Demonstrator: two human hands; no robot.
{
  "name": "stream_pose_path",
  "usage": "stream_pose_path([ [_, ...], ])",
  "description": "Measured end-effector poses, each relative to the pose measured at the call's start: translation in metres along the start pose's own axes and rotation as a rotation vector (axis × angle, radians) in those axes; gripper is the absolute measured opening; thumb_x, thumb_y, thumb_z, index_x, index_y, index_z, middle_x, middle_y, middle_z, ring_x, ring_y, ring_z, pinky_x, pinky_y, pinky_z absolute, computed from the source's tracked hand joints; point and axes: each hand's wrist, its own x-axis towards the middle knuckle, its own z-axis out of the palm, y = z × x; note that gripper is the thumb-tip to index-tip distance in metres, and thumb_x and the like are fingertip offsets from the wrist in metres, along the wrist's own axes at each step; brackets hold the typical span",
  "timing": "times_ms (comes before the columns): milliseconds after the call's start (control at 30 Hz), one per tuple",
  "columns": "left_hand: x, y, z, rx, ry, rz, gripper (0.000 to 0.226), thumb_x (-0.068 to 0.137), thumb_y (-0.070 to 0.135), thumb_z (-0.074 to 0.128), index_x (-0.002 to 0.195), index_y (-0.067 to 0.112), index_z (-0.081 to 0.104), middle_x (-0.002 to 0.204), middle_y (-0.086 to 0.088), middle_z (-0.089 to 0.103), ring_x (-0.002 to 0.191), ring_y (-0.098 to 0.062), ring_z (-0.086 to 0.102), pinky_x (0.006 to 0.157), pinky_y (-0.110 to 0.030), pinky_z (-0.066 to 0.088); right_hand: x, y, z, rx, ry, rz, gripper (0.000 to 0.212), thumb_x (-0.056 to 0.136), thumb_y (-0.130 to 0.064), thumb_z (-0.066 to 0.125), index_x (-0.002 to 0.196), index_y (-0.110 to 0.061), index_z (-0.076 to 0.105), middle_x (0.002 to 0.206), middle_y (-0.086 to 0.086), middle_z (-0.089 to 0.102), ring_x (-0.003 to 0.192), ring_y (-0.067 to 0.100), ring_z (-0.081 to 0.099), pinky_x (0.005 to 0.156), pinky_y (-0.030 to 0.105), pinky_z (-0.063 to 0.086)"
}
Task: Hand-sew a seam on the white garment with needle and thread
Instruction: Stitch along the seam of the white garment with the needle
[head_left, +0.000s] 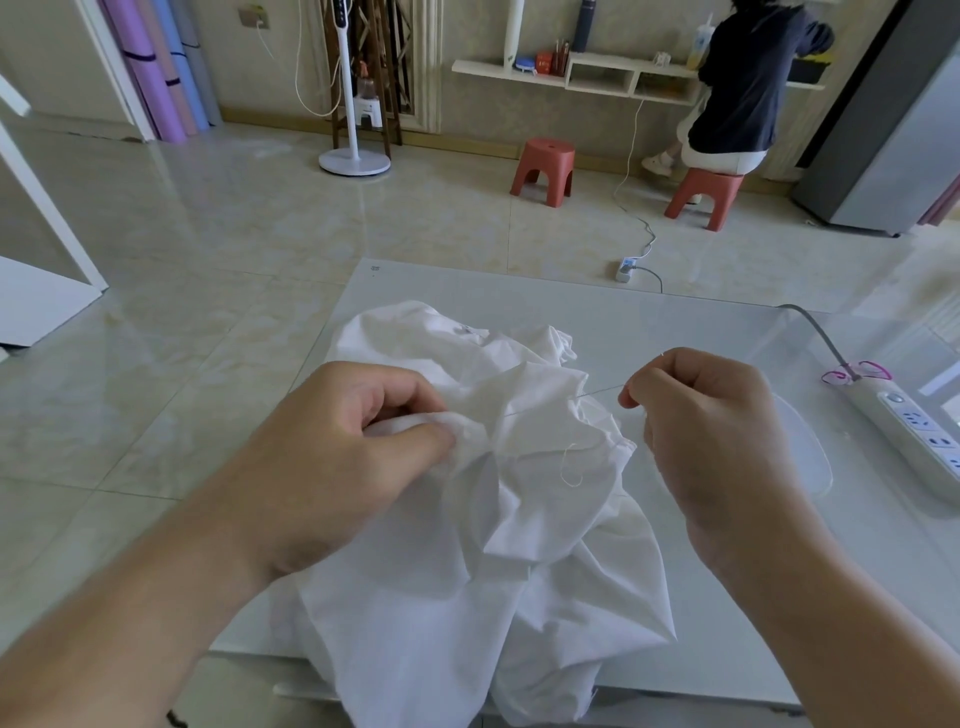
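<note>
Two hands over white garment (519, 519), left hand (332, 457) fingers pinching cloth, right hand (711, 431) pinching needle (597, 391) (thread taut)

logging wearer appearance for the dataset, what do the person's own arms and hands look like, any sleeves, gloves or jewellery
Both forearms are bare as far as the frame shows, with no sleeves in view. The left hand and right hand wear no gloves, and no rings or watch are visible.

I can read no text here; a small dark mark near the far corner of the tabletop (467, 280) is too blurred.
</note>
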Motion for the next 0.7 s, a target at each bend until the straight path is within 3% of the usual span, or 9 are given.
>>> stream_pose_path([
  [67,-0.001,0.002,0.0,-0.065,-0.009,0.011,0.026,0.083,0.041,0.067,0.09,0.02,0.081,0.082,-0.013,0.075,0.086,-0.038,0.071,0.081,-0.054,0.056,0.003,0.004,0.001,-0.124,-0.03,-0.013,0.013,0.084,-0.005,0.057,0.082,0.003,0.067,0.052,0.003,0.043,0.051,0.014,0.034,0.051,0.029,0.029],
  [133,-0.002,0.002,0.0,-0.104,-0.014,0.026,0.023,0.084,0.039,0.068,0.091,0.022,0.082,0.081,-0.008,0.077,0.084,-0.033,0.073,0.081,-0.052,0.055,0.002,0.006,0.003,-0.181,-0.069,-0.019,0.014,0.087,-0.007,0.058,0.085,-0.007,0.072,0.062,0.015,0.056,0.053,0.016,0.042,0.054,0.031,0.036],
  [167,-0.002,0.002,0.001,-0.112,-0.014,0.033,0.023,0.085,0.039,0.068,0.092,0.023,0.082,0.08,-0.007,0.077,0.084,-0.031,0.074,0.08,-0.048,0.055,-0.001,0.006,0.004,-0.164,-0.095,-0.044,0.017,0.089,-0.007,0.058,0.087,-0.015,0.073,0.06,0.013,0.058,0.05,0.015,0.044,0.052,0.029,0.036],
  [267,-0.003,0.004,0.003,-0.122,-0.028,0.04,0.021,0.086,0.038,0.068,0.093,0.024,0.083,0.083,-0.002,0.079,0.083,-0.023,0.075,0.08,-0.043,0.055,-0.013,-0.002,0.002,-0.011,-0.248,-0.189,0.023,0.095,-0.004,0.06,0.097,-0.025,0.072,0.05,-0.002,0.038,0.046,0.017,0.034,0.045,0.028,0.029],
  [400,-0.005,0.005,0.008,-0.093,-0.068,0.037,0.02,0.087,0.038,0.067,0.096,0.028,0.082,0.089,0.001,0.08,0.088,-0.019,0.076,0.081,-0.043,0.058,-0.032,-0.011,0.006,0.234,-0.633,-0.249,0.017,0.097,-0.026,0.064,0.112,-0.029,0.073,0.058,0.004,0.031,0.057,0.028,0.027,0.052,0.042,0.021],
  [533,-0.007,0.008,0.01,-0.102,-0.112,0.051,0.021,0.09,0.042,0.069,0.098,0.029,0.082,0.089,-0.003,0.08,0.089,-0.028,0.076,0.083,-0.058,0.059,-0.035,-0.008,0.013,0.071,-0.668,-0.317,0.012,0.099,-0.032,0.073,0.094,-0.021,0.072,0.056,-0.001,0.034,0.052,0.015,0.03,0.049,0.026,0.026],
  [633,-0.007,0.007,0.009,-0.103,-0.097,0.046,0.019,0.088,0.041,0.069,0.096,0.028,0.082,0.087,-0.001,0.08,0.086,-0.024,0.076,0.081,-0.054,0.061,-0.031,-0.004,0.013,0.077,-0.669,-0.294,0.021,0.102,-0.026,0.068,0.084,-0.015,0.068,0.06,0.014,0.044,0.055,0.025,0.037,0.056,0.033,0.033],
  [700,-0.007,0.006,0.008,-0.104,-0.083,0.039,0.018,0.087,0.04,0.069,0.094,0.028,0.081,0.087,0.001,0.08,0.085,-0.02,0.077,0.081,-0.047,0.061,-0.029,-0.003,0.012,0.117,-0.668,-0.271,0.021,0.102,-0.021,0.066,0.082,-0.014,0.066,0.06,0.015,0.04,0.056,0.023,0.035,0.056,0.035,0.031],
])
